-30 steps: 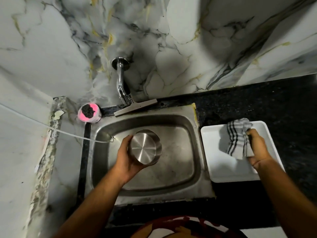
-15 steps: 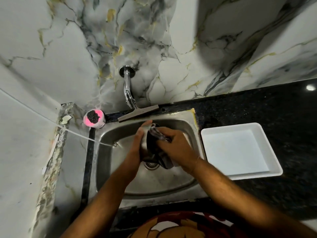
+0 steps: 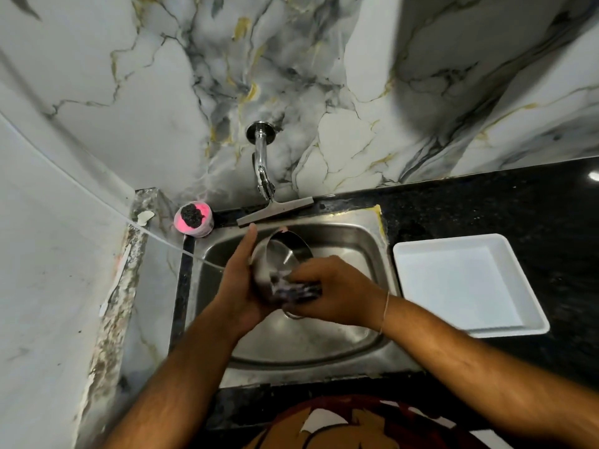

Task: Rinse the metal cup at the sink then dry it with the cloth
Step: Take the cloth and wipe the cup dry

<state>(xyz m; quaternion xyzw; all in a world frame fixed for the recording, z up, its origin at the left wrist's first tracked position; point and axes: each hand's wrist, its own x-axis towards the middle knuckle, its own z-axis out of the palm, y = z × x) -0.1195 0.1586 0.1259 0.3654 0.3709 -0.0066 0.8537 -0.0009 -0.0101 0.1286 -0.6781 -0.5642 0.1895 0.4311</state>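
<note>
The metal cup (image 3: 281, 258) is held over the steel sink (image 3: 369, 241), tilted with its mouth facing right and up. My left hand (image 3: 240, 280) wraps around its outer wall from the left. My right hand (image 3: 337, 291) presses the striped cloth (image 3: 296, 290) into the cup's lower rim; the cloth looks blurred and is mostly bunched under my fingers. The lower part of the cup is hidden by my hands.
A wall tap (image 3: 263, 171) hangs above the sink's back edge, no water seen running. A pink tub with a dark scrubber (image 3: 193, 218) sits at the back left corner. A white square tray (image 3: 466, 283) lies on the black counter (image 3: 518, 202) to the right.
My right hand lifted the cloth off the white tray and brought it to the cup over the sink. The cup has turned from bottom-up to mouth open toward the right.
</note>
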